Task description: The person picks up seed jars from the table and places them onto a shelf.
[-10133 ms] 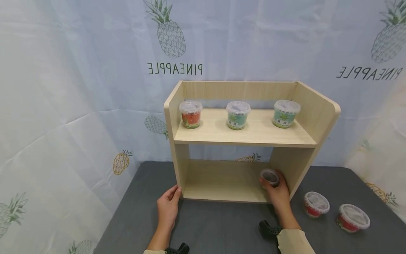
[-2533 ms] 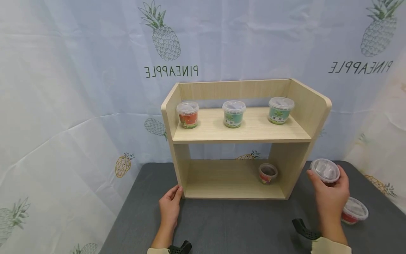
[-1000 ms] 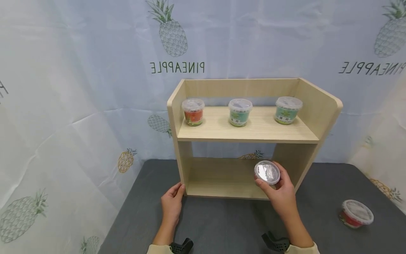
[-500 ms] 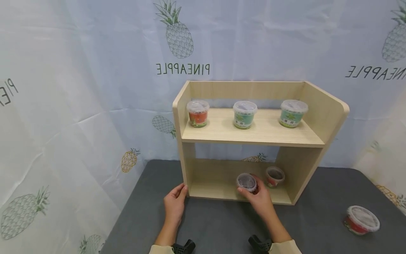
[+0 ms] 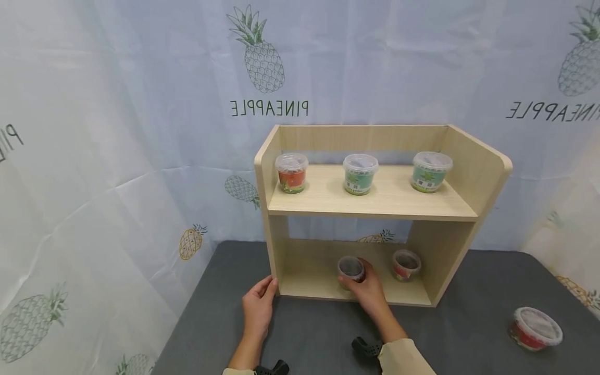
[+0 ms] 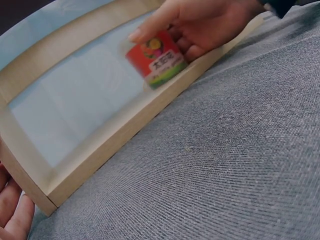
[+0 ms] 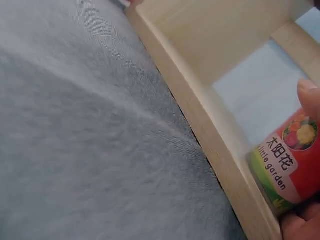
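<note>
My right hand [image 5: 372,292] grips a small red plastic cup [image 5: 350,266] with a clear lid, its thumb and fingers round the sides. The cup is upright at the middle of the wooden shelf unit's [image 5: 375,213] lower board; its printed flower label [image 7: 280,160] shows in the right wrist view. Whether its base touches the board is hard to tell. At the unit's lower left front corner, my left hand [image 5: 258,307] rests its fingertips against the outer side panel. To the right of the held cup, another red cup [image 5: 405,266] stands on the lower board.
On the upper board stand a red cup [image 5: 291,174] at left and two green cups, one in the middle [image 5: 359,177] and one at right [image 5: 430,174]. Another lidded red cup [image 5: 535,329] is on the grey tabletop [image 5: 309,344] at far right. A pineapple-print curtain [image 5: 164,130] hangs behind.
My right hand has brought a red cup from the table onto the lower board, then moved it left. Earlier it let go of another red cup at the right end. My left hand stays at the corner.
</note>
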Demonstrator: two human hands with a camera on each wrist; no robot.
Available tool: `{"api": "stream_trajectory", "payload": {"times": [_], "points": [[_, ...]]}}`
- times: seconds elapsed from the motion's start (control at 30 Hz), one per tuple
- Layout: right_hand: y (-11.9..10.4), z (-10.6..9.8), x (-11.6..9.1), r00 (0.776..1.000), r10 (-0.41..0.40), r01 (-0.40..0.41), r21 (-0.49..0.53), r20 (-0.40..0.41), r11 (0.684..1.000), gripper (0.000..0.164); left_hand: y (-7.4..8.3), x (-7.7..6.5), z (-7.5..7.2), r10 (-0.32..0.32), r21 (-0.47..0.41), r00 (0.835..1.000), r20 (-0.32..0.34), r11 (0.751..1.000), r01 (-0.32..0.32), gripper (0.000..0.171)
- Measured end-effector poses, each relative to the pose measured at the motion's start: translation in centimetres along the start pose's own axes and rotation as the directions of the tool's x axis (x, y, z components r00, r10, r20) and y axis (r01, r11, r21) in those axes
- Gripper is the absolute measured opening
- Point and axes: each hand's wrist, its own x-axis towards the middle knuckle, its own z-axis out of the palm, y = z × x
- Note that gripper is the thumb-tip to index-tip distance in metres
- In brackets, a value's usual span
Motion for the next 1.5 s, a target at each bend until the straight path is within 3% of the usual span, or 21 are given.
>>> {"api": "stream_trajectory", "payload": {"times": [0.17,0.43,0.63,0.77,1.1,1.27,1.5], "points": [[0.2,0.8,1.1,1.000,0.007,-0.007,-0.019,-0.004,1.000,0.077,0.4,-0.3,-0.2,-0.013,0.012,1.000,0.006,1.000,0.013,0.035],[0.3,1.4,2.4,0.998,0.055,-0.055,-0.012,-0.004,0.998,0.079,2.8,-1.0,-0.2,0.004,0.021,1.000,0.024,1.000,-0.005,0.031],[-0.3,1.4,2.9,0.998,0.055,-0.055,-0.004,0.017,0.998,0.083,1.2,0.1,-0.2,-0.011,-0.036,1.000,0.004,0.999,0.011,0.033],[-0.4,1.5,3.0,0.998,0.053,-0.053,0.000,0.017,0.999,0.082,0.6,0.4,-0.2,0.006,-0.018,1.000,0.002,1.000,-0.006,0.036],[0.0,1.6,2.5,0.997,0.078,-0.078,0.000,-0.008,0.997,0.083,0.2,-0.1,-0.1,-0.019,-0.004,1.000,0.008,1.000,0.019,0.036],[0.1,1.5,2.4,0.998,0.068,-0.068,0.022,-0.015,0.997,0.083,0.2,-0.2,0.0,-0.002,0.017,1.000,0.020,1.000,0.002,0.037],[0.1,1.6,2.4,0.997,0.073,-0.072,0.035,-0.035,0.997,0.084,0.2,-0.1,0.0,-0.009,-0.017,1.000,0.006,1.000,0.009,0.036]]}}
